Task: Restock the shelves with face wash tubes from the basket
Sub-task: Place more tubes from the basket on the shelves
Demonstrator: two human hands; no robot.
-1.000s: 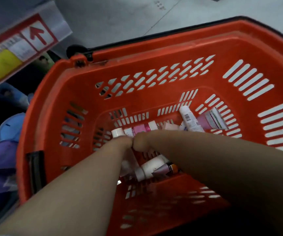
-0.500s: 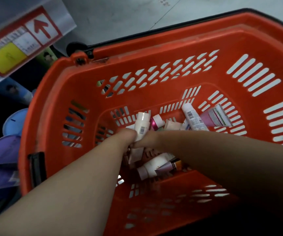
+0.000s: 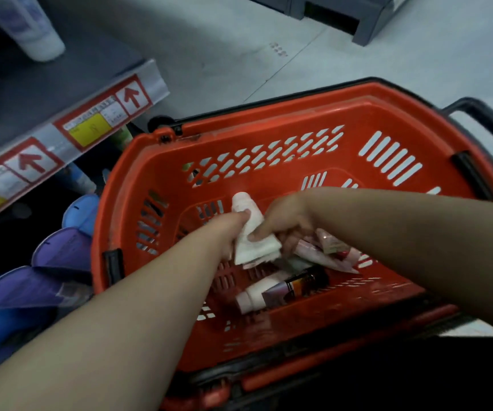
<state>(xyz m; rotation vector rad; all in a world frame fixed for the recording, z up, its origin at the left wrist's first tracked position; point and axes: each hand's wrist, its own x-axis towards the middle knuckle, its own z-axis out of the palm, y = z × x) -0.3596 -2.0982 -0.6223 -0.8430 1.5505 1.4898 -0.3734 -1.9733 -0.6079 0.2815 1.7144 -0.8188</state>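
No legible text. Shelf edge strip (image 3: 70, 134) at 10 o'clock carries red up-arrow signs (image 3: 133, 97) and yellow price tags (image 3: 88, 132); print too blurred to read.

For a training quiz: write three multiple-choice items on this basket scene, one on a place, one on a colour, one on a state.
1. Where is the shelf edge with arrow labels?
A. left of the basket
B. inside the basket
C. right of the basket

2. What colour is the basket?
A. blue
B. orange-red
C. green

3. What is the left hand doing?
A. hanging empty
B. resting on the shelf
C. gripping white tubes

Key: 1 A, the labels sit at the left. 2 B, its walls are orange-red. 3 C, fingers wrap the tubes, which the right hand touches.
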